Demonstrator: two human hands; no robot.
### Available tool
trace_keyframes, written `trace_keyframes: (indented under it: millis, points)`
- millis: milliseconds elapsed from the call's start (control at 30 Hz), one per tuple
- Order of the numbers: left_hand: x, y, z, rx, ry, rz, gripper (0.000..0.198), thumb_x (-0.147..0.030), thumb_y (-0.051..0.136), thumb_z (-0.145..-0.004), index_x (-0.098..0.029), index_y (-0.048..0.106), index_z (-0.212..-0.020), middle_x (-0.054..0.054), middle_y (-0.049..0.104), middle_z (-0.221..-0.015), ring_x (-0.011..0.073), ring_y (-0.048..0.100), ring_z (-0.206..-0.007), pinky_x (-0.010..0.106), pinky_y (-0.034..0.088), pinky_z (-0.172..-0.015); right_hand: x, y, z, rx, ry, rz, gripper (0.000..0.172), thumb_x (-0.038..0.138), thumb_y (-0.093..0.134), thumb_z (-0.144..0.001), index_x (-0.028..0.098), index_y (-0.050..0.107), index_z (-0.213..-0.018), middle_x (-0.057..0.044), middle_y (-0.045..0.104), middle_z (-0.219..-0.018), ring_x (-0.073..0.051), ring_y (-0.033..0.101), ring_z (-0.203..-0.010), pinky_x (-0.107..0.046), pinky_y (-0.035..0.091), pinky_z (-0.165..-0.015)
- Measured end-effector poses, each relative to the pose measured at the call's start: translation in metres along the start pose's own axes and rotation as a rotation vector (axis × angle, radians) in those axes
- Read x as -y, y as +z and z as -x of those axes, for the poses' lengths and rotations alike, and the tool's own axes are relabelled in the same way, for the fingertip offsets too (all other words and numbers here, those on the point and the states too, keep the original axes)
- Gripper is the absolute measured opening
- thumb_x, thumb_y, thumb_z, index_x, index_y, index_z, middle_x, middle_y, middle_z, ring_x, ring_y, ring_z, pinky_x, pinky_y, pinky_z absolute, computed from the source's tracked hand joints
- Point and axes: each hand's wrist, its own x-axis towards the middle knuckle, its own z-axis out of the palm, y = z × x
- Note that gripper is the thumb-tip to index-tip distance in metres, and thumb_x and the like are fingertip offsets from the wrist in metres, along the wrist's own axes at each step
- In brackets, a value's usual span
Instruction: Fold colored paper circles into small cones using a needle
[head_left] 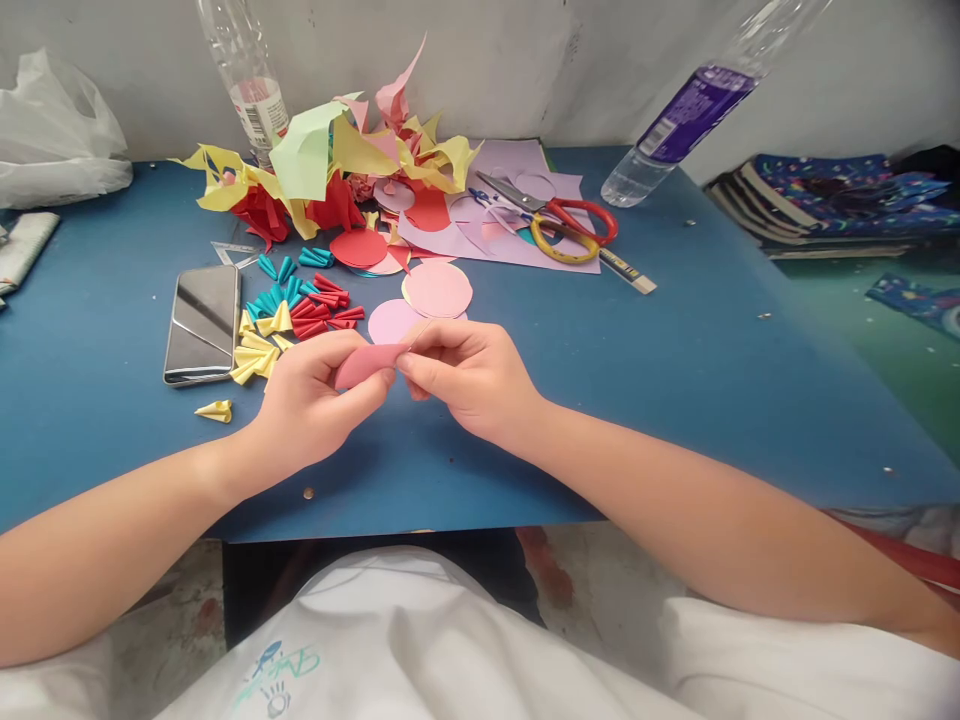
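Between my two hands is a piece of pink paper (367, 366), bent or folded, held above the near part of the table. My left hand (319, 390) is closed on its left side, thumb along the lower edge. My right hand (472, 380) pinches its right end between thumb and fingers. Just beyond lie pink paper circles (439, 290) and a lilac paper circle (394, 321), the latter partly hidden by my hands. Left of these are small rolled paper cones: teal cones (277, 297), red cones (322, 310) and yellow cones (255, 357).
A phone (202, 325) lies left on the blue table (675, 400). Crumpled paper scraps (337, 150), a bottle (251, 90), red-and-yellow scissors (570, 225) and a cutter knife (628, 271) are farther back. A purple-labelled bottle (679, 120) stands back right, a plastic bag (60, 135) back left.
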Motion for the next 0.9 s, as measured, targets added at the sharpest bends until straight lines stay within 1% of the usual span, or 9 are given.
trace_keyframes:
  millis: [67, 133, 300, 367, 467, 600, 700, 800, 900]
  points:
    - [-0.001, 0.000, 0.001, -0.009, 0.011, 0.005, 0.029, -0.030, 0.077, -0.094, -0.025, 0.065, -0.069, 0.000, 0.066, -0.068, 0.0177, 0.055, -0.064, 0.036, 0.047, -0.059, 0.001, 0.000, 0.000, 0.003, 0.011, 0.001, 0.041, 0.049, 0.114, -0.086, 0.023, 0.083, -0.088, 0.002, 0.070, -0.072, -0.016, 0.061, -0.064, -0.033, 0.055, -0.060]
    - [-0.003, 0.000, 0.001, -0.019, -0.011, 0.027, 0.027, -0.030, 0.079, -0.093, -0.026, 0.067, -0.069, -0.001, 0.064, -0.066, 0.0180, 0.054, -0.063, 0.036, 0.046, -0.058, 0.002, 0.000, 0.000, 0.015, 0.021, -0.005, 0.041, 0.050, 0.114, -0.086, 0.022, 0.084, -0.087, 0.003, 0.070, -0.071, -0.016, 0.062, -0.063, -0.033, 0.057, -0.061]
    - [-0.004, -0.003, -0.001, 0.010, -0.174, 0.161, 0.017, -0.037, 0.086, -0.089, -0.026, 0.081, -0.077, 0.001, 0.063, -0.067, 0.0185, 0.052, -0.063, 0.035, 0.043, -0.054, 0.007, -0.004, -0.004, 0.042, -0.022, -0.018, 0.043, 0.048, 0.120, -0.079, 0.022, 0.086, -0.081, 0.001, 0.073, -0.074, -0.016, 0.063, -0.064, -0.033, 0.060, -0.062]
    - [-0.003, -0.004, -0.002, 0.036, -0.200, 0.186, 0.020, -0.038, 0.086, -0.087, -0.025, 0.079, -0.073, 0.002, 0.063, -0.067, 0.0187, 0.052, -0.064, 0.034, 0.042, -0.054, 0.008, -0.005, -0.005, 0.027, -0.053, 0.002, 0.045, 0.049, 0.122, -0.075, 0.022, 0.085, -0.078, 0.000, 0.073, -0.074, -0.017, 0.064, -0.067, -0.033, 0.060, -0.064]
    - [-0.002, -0.004, -0.003, 0.071, -0.213, 0.180, 0.031, -0.037, 0.087, -0.088, -0.025, 0.069, -0.066, 0.002, 0.060, -0.066, 0.0189, 0.051, -0.064, 0.035, 0.041, -0.053, 0.009, -0.005, -0.005, 0.011, -0.072, 0.018, 0.049, 0.052, 0.123, -0.071, 0.022, 0.085, -0.077, 0.000, 0.075, -0.074, -0.017, 0.065, -0.069, -0.033, 0.060, -0.064]
    - [-0.003, -0.005, -0.003, 0.080, -0.211, 0.192, 0.024, -0.036, 0.087, -0.087, -0.025, 0.073, -0.070, 0.003, 0.061, -0.067, 0.0190, 0.050, -0.063, 0.036, 0.040, -0.052, 0.011, -0.008, -0.004, 0.043, -0.044, 0.007, 0.046, 0.052, 0.120, -0.076, 0.022, 0.085, -0.079, 0.000, 0.073, -0.072, -0.016, 0.062, -0.064, -0.033, 0.058, -0.061]
    - [-0.002, -0.005, -0.002, 0.076, -0.232, 0.187, 0.026, -0.037, 0.086, -0.087, -0.025, 0.072, -0.069, 0.002, 0.060, -0.067, 0.0188, 0.049, -0.062, 0.036, 0.039, -0.053, 0.012, -0.009, -0.003, 0.059, -0.033, 0.005, 0.045, 0.052, 0.119, -0.079, 0.022, 0.085, -0.081, 0.001, 0.072, -0.072, -0.016, 0.062, -0.063, -0.033, 0.058, -0.061]
    - [0.001, -0.003, -0.002, 0.076, -0.256, 0.196, 0.028, -0.038, 0.085, -0.088, -0.025, 0.070, -0.069, 0.002, 0.061, -0.066, 0.0194, 0.051, -0.062, 0.036, 0.040, -0.052, 0.012, -0.010, -0.003, 0.036, -0.031, -0.008, 0.044, 0.050, 0.120, -0.079, 0.023, 0.085, -0.082, 0.001, 0.070, -0.071, -0.016, 0.060, -0.062, -0.032, 0.054, -0.059]
    - [0.003, -0.002, -0.002, 0.069, -0.286, 0.218, 0.021, -0.038, 0.087, -0.086, -0.025, 0.077, -0.072, 0.002, 0.064, -0.066, 0.0195, 0.054, -0.061, 0.034, 0.041, -0.051, 0.011, -0.011, -0.003, 0.025, -0.002, 0.015, 0.046, 0.054, 0.118, -0.081, 0.023, 0.085, -0.084, 0.002, 0.069, -0.069, -0.016, 0.059, -0.062, -0.033, 0.053, -0.059]
